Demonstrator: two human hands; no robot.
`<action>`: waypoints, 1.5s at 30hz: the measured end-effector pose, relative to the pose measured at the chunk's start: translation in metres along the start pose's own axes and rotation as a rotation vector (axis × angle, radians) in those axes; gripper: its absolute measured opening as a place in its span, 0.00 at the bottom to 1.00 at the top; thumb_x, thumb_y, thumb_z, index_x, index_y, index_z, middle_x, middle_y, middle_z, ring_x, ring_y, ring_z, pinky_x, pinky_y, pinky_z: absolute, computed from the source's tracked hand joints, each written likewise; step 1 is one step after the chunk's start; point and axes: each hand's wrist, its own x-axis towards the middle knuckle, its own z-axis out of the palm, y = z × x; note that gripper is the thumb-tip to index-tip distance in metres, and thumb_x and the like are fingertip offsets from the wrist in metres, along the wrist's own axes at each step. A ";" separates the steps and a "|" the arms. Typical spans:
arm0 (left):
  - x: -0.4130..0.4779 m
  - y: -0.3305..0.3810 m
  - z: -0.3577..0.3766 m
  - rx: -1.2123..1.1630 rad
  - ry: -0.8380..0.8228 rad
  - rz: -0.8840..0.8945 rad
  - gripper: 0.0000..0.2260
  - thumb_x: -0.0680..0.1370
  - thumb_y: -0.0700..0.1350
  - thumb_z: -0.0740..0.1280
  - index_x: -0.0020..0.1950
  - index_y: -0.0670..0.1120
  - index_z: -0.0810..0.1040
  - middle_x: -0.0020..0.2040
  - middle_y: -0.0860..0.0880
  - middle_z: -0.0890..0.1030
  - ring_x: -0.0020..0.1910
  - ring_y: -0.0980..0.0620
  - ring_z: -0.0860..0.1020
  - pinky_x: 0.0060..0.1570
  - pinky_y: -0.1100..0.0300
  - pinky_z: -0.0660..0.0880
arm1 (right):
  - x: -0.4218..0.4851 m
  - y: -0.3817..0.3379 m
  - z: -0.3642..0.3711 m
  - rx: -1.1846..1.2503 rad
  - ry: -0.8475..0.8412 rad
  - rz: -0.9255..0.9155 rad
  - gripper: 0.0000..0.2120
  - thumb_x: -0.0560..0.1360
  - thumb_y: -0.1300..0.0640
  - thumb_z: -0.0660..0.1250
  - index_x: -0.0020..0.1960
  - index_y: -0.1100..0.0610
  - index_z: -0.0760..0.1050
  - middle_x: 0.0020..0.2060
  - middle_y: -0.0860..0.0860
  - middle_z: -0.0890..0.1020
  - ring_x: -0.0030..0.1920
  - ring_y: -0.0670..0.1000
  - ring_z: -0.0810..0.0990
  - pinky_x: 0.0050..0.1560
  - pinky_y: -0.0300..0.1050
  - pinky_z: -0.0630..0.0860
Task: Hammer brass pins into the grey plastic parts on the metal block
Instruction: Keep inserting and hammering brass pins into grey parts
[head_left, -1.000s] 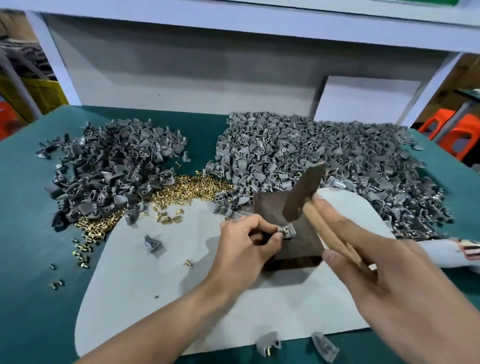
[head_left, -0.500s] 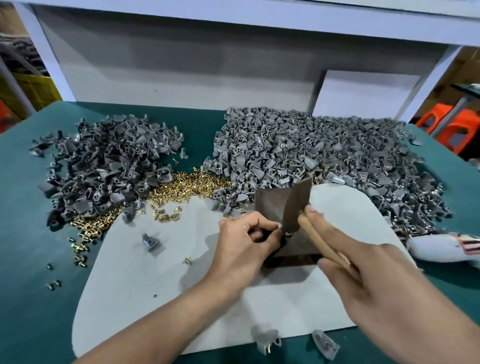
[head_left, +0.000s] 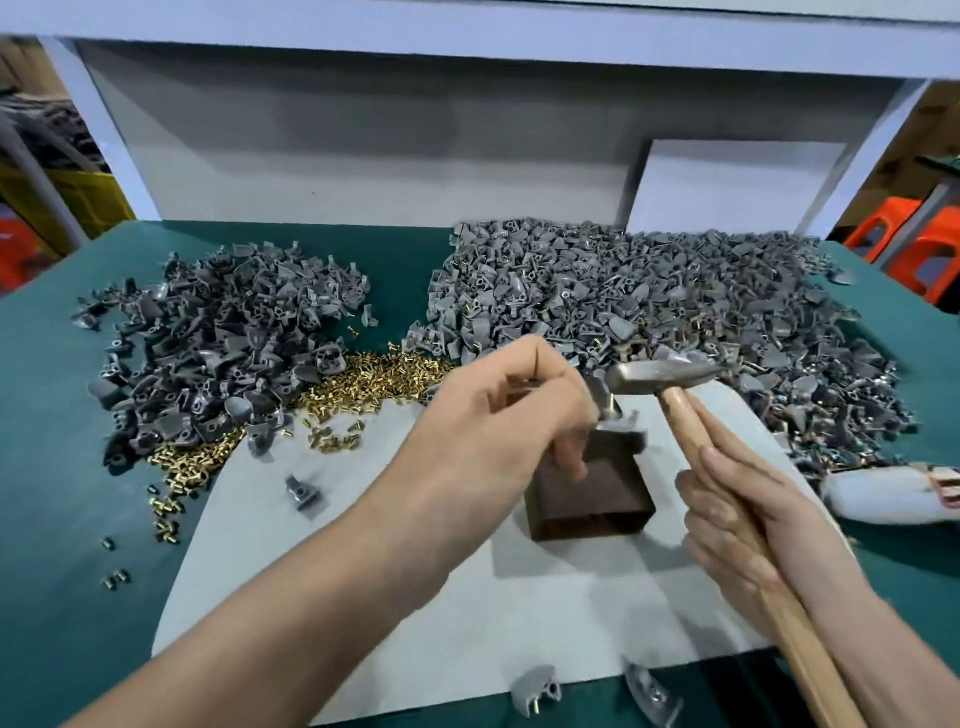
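Fingers (head_left: 566, 457) of the left hand (head_left: 498, 415) curl loosely just above the metal block (head_left: 592, 493); motion blur prevents confirming whether they pinch anything. The right hand (head_left: 737, 525) is closed around the wooden handle of the hammer (head_left: 660, 376), whose steel head hangs level above the block's far edge.

Layout, largest item first:

1. Green table (head_left: 62, 545): carries all stock and the work area.
2. Right-hand pile of grey parts (head_left: 623, 301): the larger heap, at the far right. Brass tips show on several pieces, which suggests these are finished.
3. Left-hand pile of grey parts (head_left: 223, 338): darker, smaller, at the far left. Judged to be unpinned stock.
4. Pale mat (head_left: 415, 597): lies under the block, in the centre near the operator.
5. Loose brass pins (head_left: 374, 374): spread between the two heaps and trailing along the left pile's near edge.
6. Metal block: a dark rectangular anvil, standing on the mat.
7. Grey plastic part (head_left: 621, 428): rests on the block's far top edge, directly below the hammer head. Its pin cannot be made out.
8. Stray parts: one (head_left: 300, 493) lies on the mat to the left, two (head_left: 535, 691) at the mat's near edge.

Progress assessment: the finished heap outweighs the remaining stock, so the job appears more than half done. A substantial quantity of parts and pins is still left to process.
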 end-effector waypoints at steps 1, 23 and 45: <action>-0.003 0.007 0.002 -0.033 -0.050 0.018 0.03 0.66 0.47 0.66 0.32 0.52 0.76 0.26 0.53 0.76 0.31 0.55 0.76 0.39 0.61 0.71 | 0.002 0.002 -0.004 0.023 -0.027 0.007 0.20 0.73 0.60 0.59 0.63 0.51 0.75 0.24 0.50 0.64 0.17 0.46 0.48 0.15 0.30 0.57; -0.016 0.034 0.029 -0.112 -0.076 0.032 0.08 0.68 0.41 0.66 0.29 0.49 0.75 0.23 0.51 0.76 0.26 0.60 0.75 0.32 0.75 0.72 | 0.011 0.015 -0.027 0.174 -0.207 0.015 0.15 0.64 0.57 0.77 0.49 0.53 0.79 0.25 0.48 0.67 0.16 0.44 0.52 0.12 0.32 0.59; -0.016 0.037 0.040 -0.123 -0.077 0.027 0.08 0.66 0.41 0.67 0.27 0.50 0.74 0.21 0.52 0.75 0.24 0.58 0.74 0.34 0.70 0.74 | 0.016 0.019 -0.035 0.156 -0.216 0.013 0.09 0.62 0.54 0.79 0.39 0.53 0.81 0.25 0.48 0.69 0.17 0.43 0.52 0.13 0.33 0.58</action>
